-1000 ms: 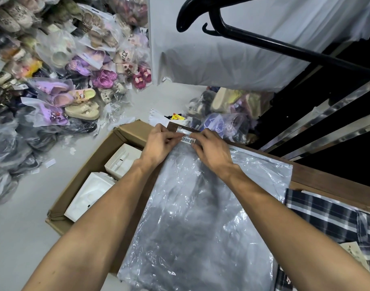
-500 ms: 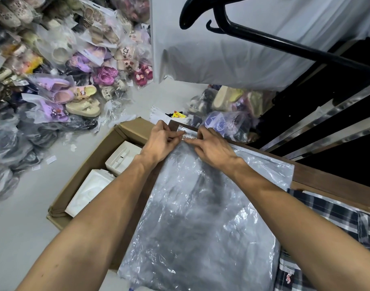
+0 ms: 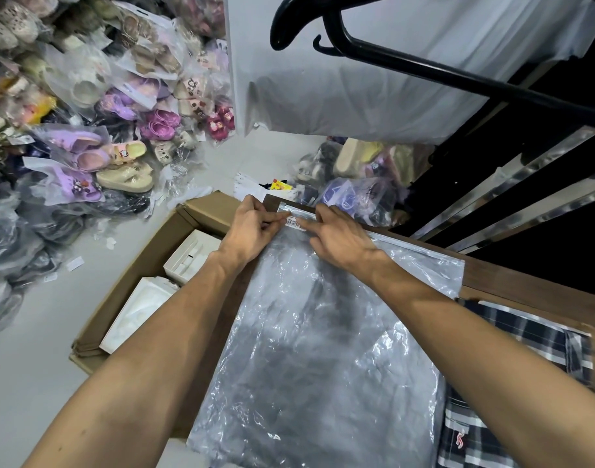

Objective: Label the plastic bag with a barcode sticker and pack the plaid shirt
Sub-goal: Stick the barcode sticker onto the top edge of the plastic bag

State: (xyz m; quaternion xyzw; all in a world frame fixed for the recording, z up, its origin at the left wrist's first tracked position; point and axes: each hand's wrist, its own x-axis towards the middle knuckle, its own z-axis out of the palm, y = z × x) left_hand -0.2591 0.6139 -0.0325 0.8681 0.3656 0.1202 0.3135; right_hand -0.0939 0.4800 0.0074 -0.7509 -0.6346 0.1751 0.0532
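Head view: both hands' grips, left (image 3: 252, 228) and right (image 3: 340, 236), apparently press the barcode sticker (image 3: 296, 223) onto the plastic bag (image 3: 323, 349).

I see a brown wooden table (image 3: 532, 298), clear plastic bag (image 3: 323, 349) flat across its left edge, plaid shirt (image 3: 539, 346) by my right edge.

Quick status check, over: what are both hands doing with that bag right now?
Left hand pinching barcode sticker; right hand fingers pressing it onto plastic bag near the zip edge. Plaid shirt lying unpacked beside. Nothing blocking.
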